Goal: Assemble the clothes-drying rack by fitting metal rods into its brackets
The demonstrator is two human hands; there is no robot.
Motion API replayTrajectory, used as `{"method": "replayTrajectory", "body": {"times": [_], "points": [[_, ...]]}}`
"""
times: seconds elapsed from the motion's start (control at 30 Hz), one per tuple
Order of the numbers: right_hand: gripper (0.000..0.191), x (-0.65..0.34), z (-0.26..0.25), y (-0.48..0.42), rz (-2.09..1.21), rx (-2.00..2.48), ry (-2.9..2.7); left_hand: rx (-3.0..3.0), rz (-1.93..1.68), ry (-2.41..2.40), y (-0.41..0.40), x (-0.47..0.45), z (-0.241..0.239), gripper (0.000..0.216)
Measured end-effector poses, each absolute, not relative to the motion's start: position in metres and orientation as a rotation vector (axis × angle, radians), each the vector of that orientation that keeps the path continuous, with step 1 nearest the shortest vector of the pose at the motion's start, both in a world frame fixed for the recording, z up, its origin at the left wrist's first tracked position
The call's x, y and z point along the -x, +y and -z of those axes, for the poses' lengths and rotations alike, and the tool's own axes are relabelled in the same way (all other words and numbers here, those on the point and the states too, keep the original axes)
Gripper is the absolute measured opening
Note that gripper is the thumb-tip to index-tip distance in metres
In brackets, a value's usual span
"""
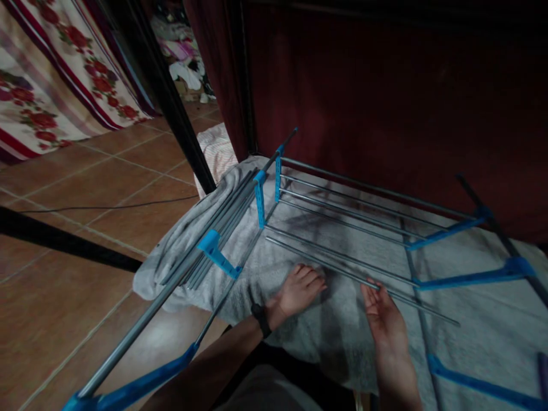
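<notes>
My right hand (387, 319) is closed on a thin grey metal rod (325, 262), pinching it between thumb and fingers right of its middle. Both ends of the rod are free, and it lies roughly parallel to the rack's cross rods. My left hand (302, 290), with a dark watch (261, 320) on its wrist, rests palm down on the grey blanket (342, 337), fingers loosely extended and holding nothing. Around both hands stands a partly assembled rack of grey tubes (141, 319) and blue plastic brackets (260, 200). Several rods (338, 208) span its far part.
Several loose rods (222, 220) lie bundled on the blanket at left, behind a side tube. Dark metal posts (171, 108) rise at left beside the tiled floor (98, 228). A dark red cloth (385, 103) hangs behind, a floral curtain (64, 74) at far left. A cable (120, 206) crosses the floor.
</notes>
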State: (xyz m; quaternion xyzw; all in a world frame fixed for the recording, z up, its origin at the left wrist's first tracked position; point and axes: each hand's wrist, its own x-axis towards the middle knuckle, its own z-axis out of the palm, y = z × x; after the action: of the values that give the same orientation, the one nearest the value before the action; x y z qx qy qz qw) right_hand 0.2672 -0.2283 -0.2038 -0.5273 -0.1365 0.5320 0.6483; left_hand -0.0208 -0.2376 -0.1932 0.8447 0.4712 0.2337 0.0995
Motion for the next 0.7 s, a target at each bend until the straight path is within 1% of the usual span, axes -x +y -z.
{"method": "replayTrajectory", "body": {"times": [0.03,0.17,0.3,0.4,0.43,0.5,0.6,0.7], "points": [[0.039,-0.269,0.204,-0.228,-1.215,1.2,-0.291,-2.324,-0.781,1.435,-0.24,0.016,0.192,0.022],[0.033,-0.251,0.198,-0.233,-1.242,1.168,-0.233,-1.697,-1.023,1.407,-0.241,-0.003,0.173,0.039],[0.024,-0.215,0.177,-0.238,-1.321,1.078,-0.181,-1.533,-1.136,1.347,-0.24,-0.014,0.138,0.043],[0.02,-0.196,0.154,-0.24,-1.465,0.979,-0.177,-1.463,-1.317,1.2,-0.239,-0.016,0.106,0.039],[0.022,-0.193,0.146,-0.241,-1.54,0.952,-0.213,-1.422,-1.393,1.129,-0.238,-0.016,0.094,0.038],[0.033,-0.189,0.132,-0.244,-1.67,0.905,-0.324,-1.372,-1.542,1.007,-0.234,-0.015,0.069,0.037],[0.047,-0.189,0.116,-0.251,-1.759,0.865,-0.497,-1.3,-1.803,0.821,-0.224,-0.011,0.031,0.037],[0.047,-0.192,0.108,-0.257,-1.701,0.892,-0.546,-1.351,-2.006,0.761,-0.214,-0.005,-0.002,0.034]]}}
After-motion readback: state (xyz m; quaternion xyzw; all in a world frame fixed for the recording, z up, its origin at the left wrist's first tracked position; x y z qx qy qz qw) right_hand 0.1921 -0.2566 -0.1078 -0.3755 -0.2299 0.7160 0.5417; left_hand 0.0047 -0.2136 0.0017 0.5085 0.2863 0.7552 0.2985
